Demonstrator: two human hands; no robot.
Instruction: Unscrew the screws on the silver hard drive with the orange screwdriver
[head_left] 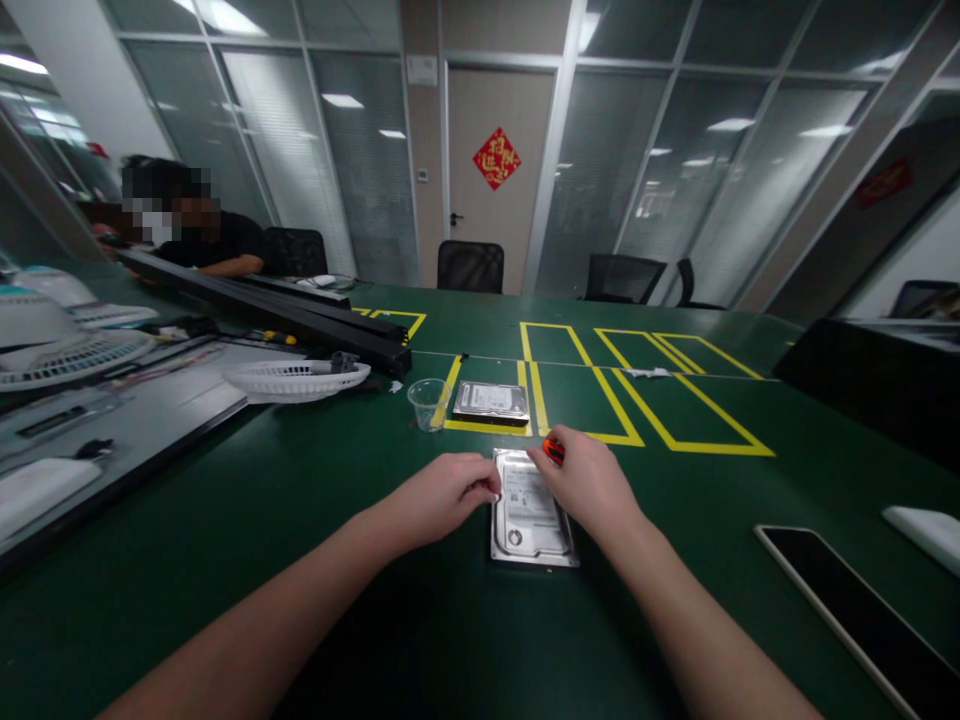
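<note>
A silver hard drive (529, 510) with a printed label lies flat on the green table in front of me. My left hand (454, 495) is at its left edge, fingers curled and pinched together; whatever they may hold is hidden. Over the drive's upper right corner, my right hand (585, 475) is closed round an orange-and-black tool handle (553, 450). The rest of that tool is covered by my fingers. Just beyond, a second hard drive (491, 400) sits inside a yellow tape outline. A clear plastic cup (430, 406) stands to its left.
Yellow tape rectangles (690, 447) mark the table. On the left are a white fan grille (296, 380), long black bars (300, 310) and a grey panel (150, 430). A phone-like dark slab (855, 610) lies at right. Another person (225, 240) sits at far left.
</note>
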